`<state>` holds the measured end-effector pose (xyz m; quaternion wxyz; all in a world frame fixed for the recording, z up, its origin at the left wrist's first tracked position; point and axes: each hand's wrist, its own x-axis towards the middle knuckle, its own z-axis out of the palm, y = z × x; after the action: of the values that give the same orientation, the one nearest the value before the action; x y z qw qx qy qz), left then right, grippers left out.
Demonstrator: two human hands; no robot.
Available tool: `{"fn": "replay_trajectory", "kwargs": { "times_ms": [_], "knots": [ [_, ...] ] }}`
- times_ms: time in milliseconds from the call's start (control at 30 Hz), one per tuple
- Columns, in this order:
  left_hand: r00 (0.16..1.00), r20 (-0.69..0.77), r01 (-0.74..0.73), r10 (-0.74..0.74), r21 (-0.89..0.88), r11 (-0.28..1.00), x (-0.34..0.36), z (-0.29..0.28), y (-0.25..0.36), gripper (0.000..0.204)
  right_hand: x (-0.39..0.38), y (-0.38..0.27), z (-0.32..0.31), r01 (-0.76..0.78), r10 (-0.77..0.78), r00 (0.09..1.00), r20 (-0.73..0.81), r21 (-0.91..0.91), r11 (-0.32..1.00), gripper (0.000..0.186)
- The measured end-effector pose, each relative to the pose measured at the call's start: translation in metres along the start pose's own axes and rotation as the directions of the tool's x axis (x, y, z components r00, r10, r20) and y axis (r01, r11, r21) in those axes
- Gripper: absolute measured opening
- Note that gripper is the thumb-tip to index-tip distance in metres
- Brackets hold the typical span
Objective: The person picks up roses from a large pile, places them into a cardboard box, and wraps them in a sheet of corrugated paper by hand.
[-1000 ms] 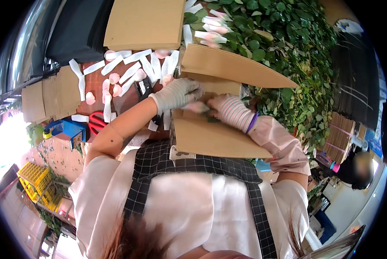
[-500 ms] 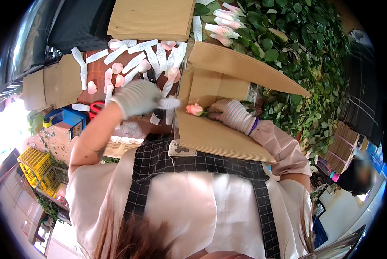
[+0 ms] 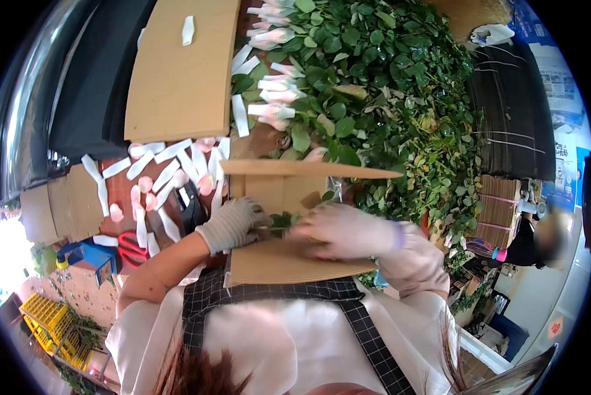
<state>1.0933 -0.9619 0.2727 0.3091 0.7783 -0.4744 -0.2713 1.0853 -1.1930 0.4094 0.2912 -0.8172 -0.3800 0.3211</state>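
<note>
A folded-open cardboard wrapper [image 3: 295, 266] lies in front of me, one flap raised at its far side. My left hand [image 3: 233, 226], in a striped pale glove, reaches over its left edge with fingers curled closed. What they grip is hidden. Green rose leaves [image 3: 282, 222] show between my two hands, inside the wrapper. My right hand [image 3: 348, 232], gloved and smeared by motion, is over the wrapper just right of those leaves. The pink rose head is out of sight.
White mesh sleeves [image 3: 140, 164] and pink petals [image 3: 145, 184] lie scattered on the left, near red-handled scissors [image 3: 133, 248] and a black tool [image 3: 188, 205]. Sleeved roses [image 3: 275, 95] and a big heap of leafy stems [image 3: 387, 99] lie beyond. A cardboard stack [image 3: 177, 72] stands far left.
My left hand has moved right, from over the sleeves to the wrapper; the mesh sleeve it held no longer shows. The pink rose head near my right hand is now hidden. The view has shifted.
</note>
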Motion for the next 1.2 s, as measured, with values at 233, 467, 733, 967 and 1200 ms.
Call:
{"fn": "replay_trajectory", "kwargs": {
  "times_ms": [233, 467, 733, 967, 1200],
  "knots": [
    [0.997, 0.073, -0.029, 0.027, 0.026, 0.999, 0.003, -0.008, 0.008, 0.033, 0.006, 0.168, -0.13, -0.399, 0.163, 0.593, -0.788, -0.112, 0.91, 0.034],
    [0.981, 0.181, 0.079, -0.073, -0.025, 0.997, 0.006, -0.007, 0.006, 0.032, 0.03, 0.204, -0.115, -0.657, 0.555, 0.753, -0.353, -0.426, 0.622, 0.025],
    [0.988, 0.141, 0.057, -0.054, -0.016, 0.998, 0.004, -0.003, 0.002, 0.03, -0.005, 0.203, -0.151, -0.481, 0.281, 0.239, -0.929, 0.138, 0.866, 0.019],
    [0.977, 0.162, 0.138, -0.137, 0.004, 0.99, 0.005, -0.01, 0.011, 0.031, -0.001, 0.187, -0.12, -0.521, 0.244, 0.413, -0.878, -0.008, 0.854, 0.026],
    [0.986, 0.117, 0.122, -0.118, -0.032, 0.992, 0.006, -0.01, 0.012, 0.029, -0.012, 0.17, -0.091, -0.695, 0.372, 0.626, -0.685, -0.274, 0.665, 0.031]
  ]
}}
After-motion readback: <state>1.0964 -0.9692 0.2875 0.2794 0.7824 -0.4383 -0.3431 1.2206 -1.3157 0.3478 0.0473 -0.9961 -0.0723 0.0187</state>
